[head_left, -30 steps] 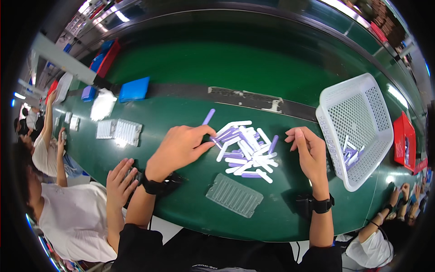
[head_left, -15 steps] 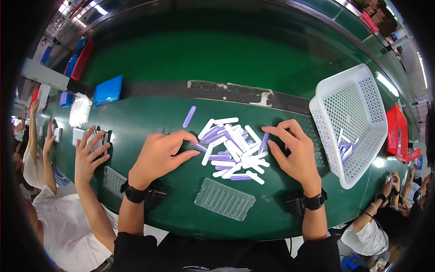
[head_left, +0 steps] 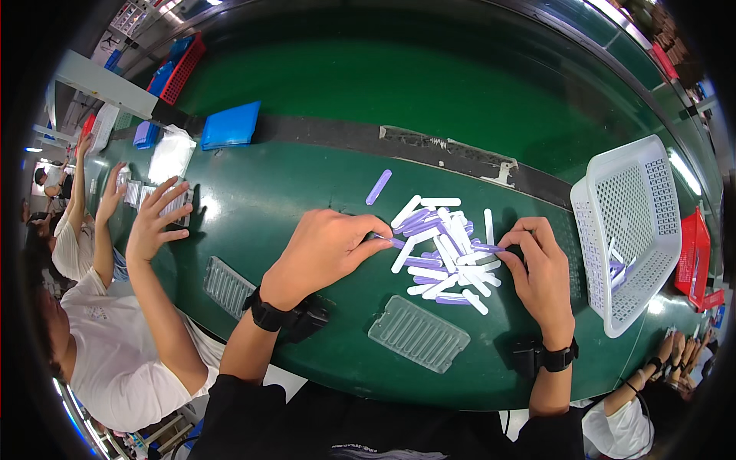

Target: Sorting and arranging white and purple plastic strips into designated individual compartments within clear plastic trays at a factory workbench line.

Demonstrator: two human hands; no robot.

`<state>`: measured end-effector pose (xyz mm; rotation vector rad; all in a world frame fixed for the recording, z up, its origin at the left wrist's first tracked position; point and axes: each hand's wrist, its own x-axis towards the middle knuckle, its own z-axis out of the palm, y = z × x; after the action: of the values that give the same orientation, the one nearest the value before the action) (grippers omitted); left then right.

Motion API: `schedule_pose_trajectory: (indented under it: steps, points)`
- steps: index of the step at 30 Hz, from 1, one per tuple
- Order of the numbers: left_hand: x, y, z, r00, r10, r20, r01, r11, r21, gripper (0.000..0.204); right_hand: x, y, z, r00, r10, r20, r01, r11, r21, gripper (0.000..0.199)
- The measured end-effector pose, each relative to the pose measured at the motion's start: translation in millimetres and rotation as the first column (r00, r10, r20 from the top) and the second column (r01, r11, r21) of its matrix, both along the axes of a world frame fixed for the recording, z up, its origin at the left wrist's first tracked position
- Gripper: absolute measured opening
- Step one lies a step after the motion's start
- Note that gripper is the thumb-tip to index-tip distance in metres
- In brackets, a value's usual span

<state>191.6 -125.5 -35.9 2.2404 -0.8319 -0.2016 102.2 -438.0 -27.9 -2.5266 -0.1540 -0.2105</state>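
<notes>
A heap of white and purple flat sticks point(head_left: 448, 249) lies on the green table between my hands. My left hand point(head_left: 326, 253) rests at the heap's left edge, its fingertips pinching a purple stick point(head_left: 387, 241). My right hand point(head_left: 540, 272) sits at the heap's right edge with thumb and fingers closed on another purple stick point(head_left: 485, 247). One purple stick point(head_left: 379, 186) lies apart, farther back. A clear ribbed tray point(head_left: 418, 333) lies near the table's front edge, just in front of the heap.
A white perforated basket point(head_left: 636, 230) holding a few sticks is tipped at the right. A dark strip point(head_left: 429, 146) crosses the table behind the heap. To the left a co-worker's hand point(head_left: 157, 222) reaches over a second clear tray point(head_left: 226, 285); blue trays point(head_left: 230, 125) sit far left.
The view has shifted so the heap sits more central. Both my hands have closed in on the heap's edges, and each now pinches a purple stick. The co-worker's arm reaches farther forward.
</notes>
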Motion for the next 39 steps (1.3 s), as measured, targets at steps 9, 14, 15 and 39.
schedule_pose_trajectory:
  steps: [9,14,15,39]
  points:
    - [-4,-5,6,1.000,0.011,-0.019,-0.010,0.997,0.072,0.013,0,2,2,1.000,0.005,-0.021,-0.006,1.000,-0.018,0.022]
    - [-5,-1,8,1.000,0.016,-0.017,-0.014,0.996,0.091,0.013,0,4,0,1.000,-0.002,-0.009,0.002,1.000,0.021,0.020]
    - [-5,0,7,1.000,0.017,-0.023,-0.015,0.995,0.099,0.013,0,3,-1,1.000,-0.001,-0.009,0.001,1.000,0.020,0.020]
    - [5,23,8,0.995,0.100,0.015,-0.101,0.989,0.108,0.014,-6,0,-9,0.953,-0.032,-0.301,0.228,0.732,0.643,0.009]
